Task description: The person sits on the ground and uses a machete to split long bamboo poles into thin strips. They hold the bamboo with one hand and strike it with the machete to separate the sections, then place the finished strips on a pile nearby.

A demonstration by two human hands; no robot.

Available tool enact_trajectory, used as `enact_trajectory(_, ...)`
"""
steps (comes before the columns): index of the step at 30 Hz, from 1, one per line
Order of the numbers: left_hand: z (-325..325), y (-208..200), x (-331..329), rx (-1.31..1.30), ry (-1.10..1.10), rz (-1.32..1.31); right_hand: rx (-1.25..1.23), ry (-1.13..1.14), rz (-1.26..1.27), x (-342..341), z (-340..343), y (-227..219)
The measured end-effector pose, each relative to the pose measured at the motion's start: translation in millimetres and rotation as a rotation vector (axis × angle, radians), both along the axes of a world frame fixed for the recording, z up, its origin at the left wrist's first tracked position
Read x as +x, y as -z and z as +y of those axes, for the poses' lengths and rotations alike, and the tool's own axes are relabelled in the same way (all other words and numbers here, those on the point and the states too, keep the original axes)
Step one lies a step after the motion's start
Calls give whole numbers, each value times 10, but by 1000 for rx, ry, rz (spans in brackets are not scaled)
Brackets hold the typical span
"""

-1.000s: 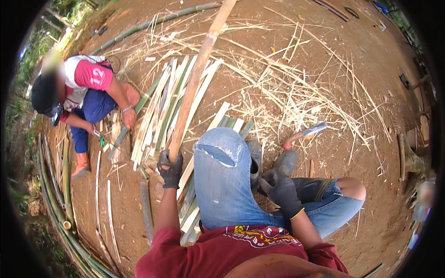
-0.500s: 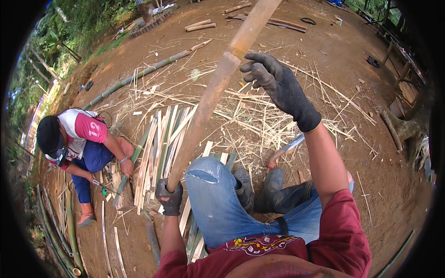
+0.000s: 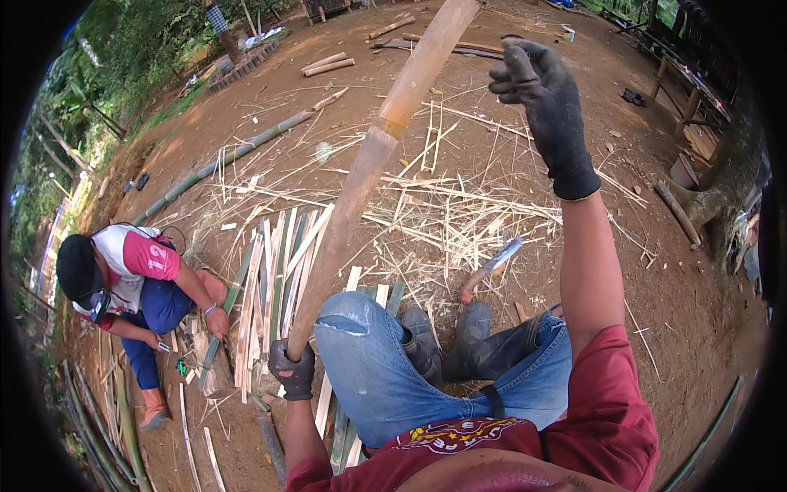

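Note:
A long brown bamboo pole [image 3: 352,189] slants from my lap's left side up toward the top edge, with a pale joint partway along. Wrapped round its lower end is my left hand [image 3: 293,369], in a dark glove that leaves some fingertips bare. My right hand [image 3: 545,107], in a dark full glove, is raised right of the pole and apart from it, fingers loosely bent with nothing visible in them. On the ground ahead of my boots lies a large knife [image 3: 492,269] with a reddish handle and a wide grey blade.
Split bamboo strips [image 3: 283,279] lie in a pile left of my knee, and thin shavings [image 3: 451,213] litter the ground ahead. A co-worker [image 3: 147,287] crouches at left over a strip. A green bamboo pole [image 3: 238,153] lies beyond; a tree trunk [image 3: 730,197] stands at right.
My right hand has moved up and to the right, away from the pole. My left hand keeps its grip on the lower end. The view has shifted slightly.

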State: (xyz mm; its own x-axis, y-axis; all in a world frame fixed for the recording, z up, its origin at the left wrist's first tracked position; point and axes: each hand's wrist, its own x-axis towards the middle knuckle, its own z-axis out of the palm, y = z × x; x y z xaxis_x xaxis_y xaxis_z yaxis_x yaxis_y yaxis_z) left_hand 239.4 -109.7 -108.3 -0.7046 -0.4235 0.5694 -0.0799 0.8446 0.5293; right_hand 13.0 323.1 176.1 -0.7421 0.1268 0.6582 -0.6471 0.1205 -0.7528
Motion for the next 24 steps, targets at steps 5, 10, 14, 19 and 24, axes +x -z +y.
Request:
enact_trajectory(5, 86, -71, -45, -34, 42, 52, 99, -395, -97, -53, -173, -78)
enact_trajectory(10, 112, -87, -86, -13, 34, 52, 100, 12, 84, -35, -263, -215)
enact_trajectory(14, 84, -120, -100, -10, 83, 40, -318, 151, 304, -428, 306, -275)
enact_trajectory(19, 43, -189, 31, -30, 93, -42, -152, -370, -87, -328, 56, -315)
enact_trajectory(24, -51, -253, 87, 25, 190, -108, 3, 62, 177, -522, 2, -302)
